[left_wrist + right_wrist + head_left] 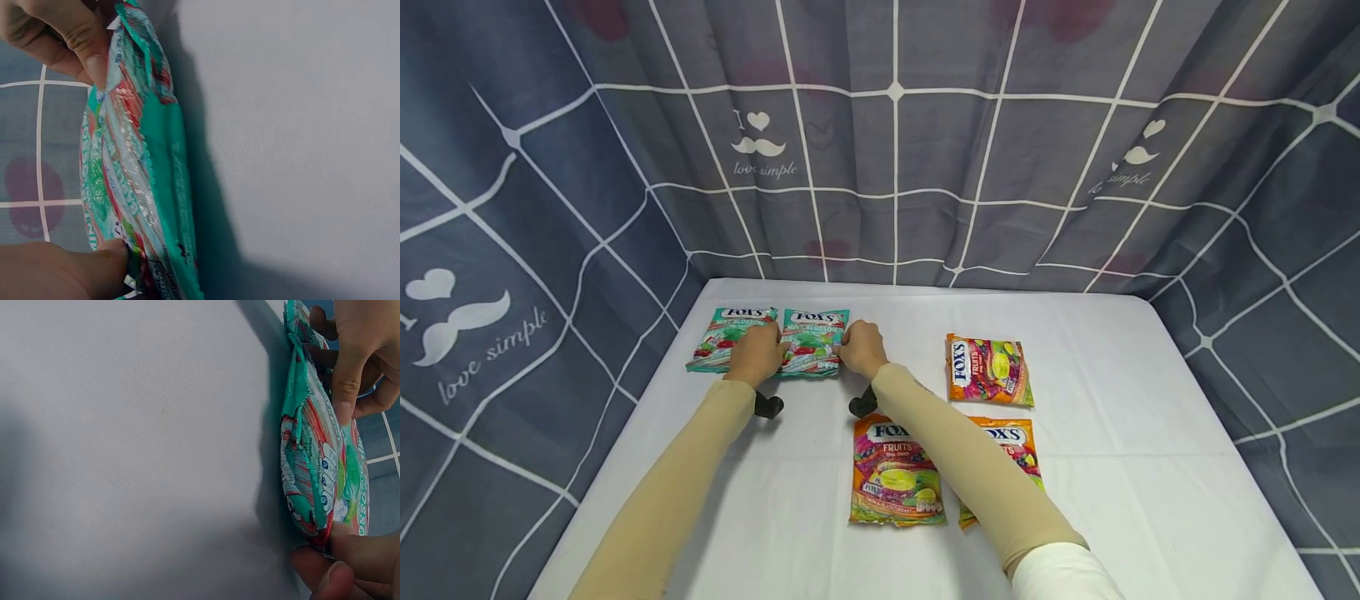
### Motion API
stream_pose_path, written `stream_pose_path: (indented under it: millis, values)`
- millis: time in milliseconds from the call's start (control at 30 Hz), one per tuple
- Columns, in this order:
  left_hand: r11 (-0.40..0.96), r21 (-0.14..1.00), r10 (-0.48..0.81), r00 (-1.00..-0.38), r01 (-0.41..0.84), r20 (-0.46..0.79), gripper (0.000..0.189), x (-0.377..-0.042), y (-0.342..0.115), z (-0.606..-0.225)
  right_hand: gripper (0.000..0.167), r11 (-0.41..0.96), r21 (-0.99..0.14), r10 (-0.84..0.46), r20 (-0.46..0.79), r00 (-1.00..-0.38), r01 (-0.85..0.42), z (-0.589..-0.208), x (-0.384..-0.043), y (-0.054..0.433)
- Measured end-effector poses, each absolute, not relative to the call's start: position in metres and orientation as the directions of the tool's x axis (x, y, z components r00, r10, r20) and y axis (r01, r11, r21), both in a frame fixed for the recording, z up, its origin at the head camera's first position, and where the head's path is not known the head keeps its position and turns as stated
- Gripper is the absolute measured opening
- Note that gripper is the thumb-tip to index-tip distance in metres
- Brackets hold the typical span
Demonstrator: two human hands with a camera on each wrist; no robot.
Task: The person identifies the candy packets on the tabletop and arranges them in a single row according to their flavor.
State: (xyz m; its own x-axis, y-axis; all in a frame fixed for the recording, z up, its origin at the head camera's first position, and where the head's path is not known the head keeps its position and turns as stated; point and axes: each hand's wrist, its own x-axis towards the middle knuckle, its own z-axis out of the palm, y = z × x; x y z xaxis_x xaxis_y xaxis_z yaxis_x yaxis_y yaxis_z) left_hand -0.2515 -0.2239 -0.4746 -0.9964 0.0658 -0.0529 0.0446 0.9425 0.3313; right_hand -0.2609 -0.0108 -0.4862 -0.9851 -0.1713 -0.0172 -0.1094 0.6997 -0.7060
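Note:
Two green Fox's Mint Blossom candy bags lie side by side at the far left of the white table. My left hand (757,357) covers part of the left bag (718,340) and pinches the left edge of the second bag (812,342). On that second bag's right edge, my right hand (862,348) pinches with curled fingers. Both wrist views show the thumbs on the edges of this bag (140,162), its crimped seam facing the cameras (312,462). Whether its base touches the table is hard to tell.
An orange Fox's Fruits bag (990,371) lies right of centre. Nearer, another Fruits bag (897,479) lies by my right forearm, which partly covers a third Fruits bag (1018,437). Dark checked curtains (850,150) surround the white table (1120,417) at the back and sides.

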Motion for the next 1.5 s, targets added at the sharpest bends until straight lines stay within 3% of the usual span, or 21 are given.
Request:
stream_pose_path:
  millis: [400, 633, 800, 1067, 1500]
  values:
    - [0.958, 0.284, 0.053, -0.998, 0.046, -0.016, 0.03, -0.249, -0.22, -0.47, 0.033, 0.686, -0.72, -0.204, -0.057, -0.977, -0.101, -0.479, -0.26, 0.003]
    - [0.961, 0.256, 0.094, -0.994, 0.104, 0.048, 0.025, -0.247, -0.214, -0.462, 0.036, 0.621, -0.778, -0.255, -0.085, -0.963, -0.096, -0.463, -0.254, 0.02]
    - [0.942, 0.293, 0.144, -0.986, 0.162, 0.082, 0.023, -0.247, -0.201, -0.453, 0.032, 0.612, -0.781, -0.276, -0.067, -0.959, -0.122, -0.445, -0.246, 0.038]
    - [0.871, 0.43, 0.227, -0.971, 0.239, 0.08, 0.026, -0.242, -0.163, -0.435, 0.039, 0.606, -0.78, -0.315, -0.057, -0.947, -0.155, -0.417, -0.235, 0.086]
    - [0.749, 0.579, 0.365, -0.93, 0.322, 0.045, 0.029, -0.24, -0.104, -0.426, 0.041, 0.673, -0.728, -0.2, -0.004, -0.98, -0.134, -0.387, -0.214, 0.189]
